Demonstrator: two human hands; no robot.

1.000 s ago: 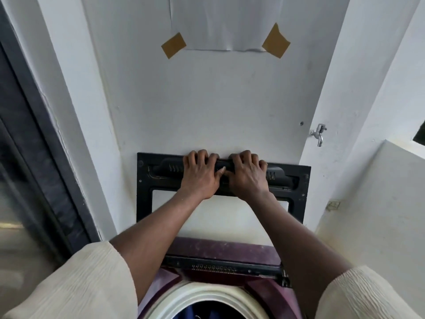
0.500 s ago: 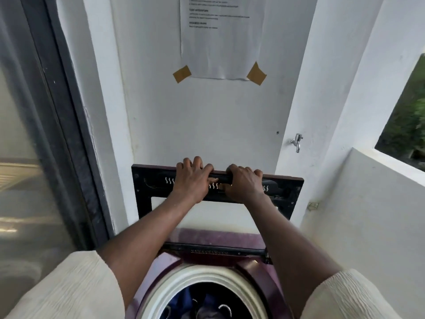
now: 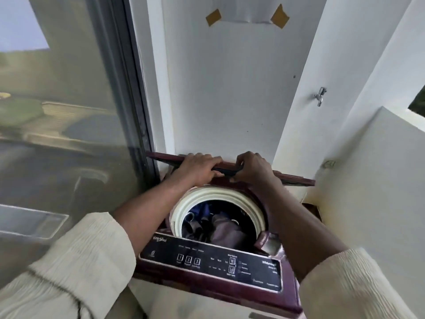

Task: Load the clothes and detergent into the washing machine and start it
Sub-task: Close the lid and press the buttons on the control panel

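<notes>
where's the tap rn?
Head view, upper right: the tap sticks out of the white wall, above and right of the washer lid, well clear of both hands.

taped paper (image 3: 247, 10) above; tap (image 3: 319, 96) on wall.

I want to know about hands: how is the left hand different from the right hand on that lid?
The left hand lies flatter, fingers stretched rightward along the dark maroon lid; the right hand is more bunched, fingers curled over the edge. The left sits slightly higher in view. Both grip the lid side by side.
</notes>
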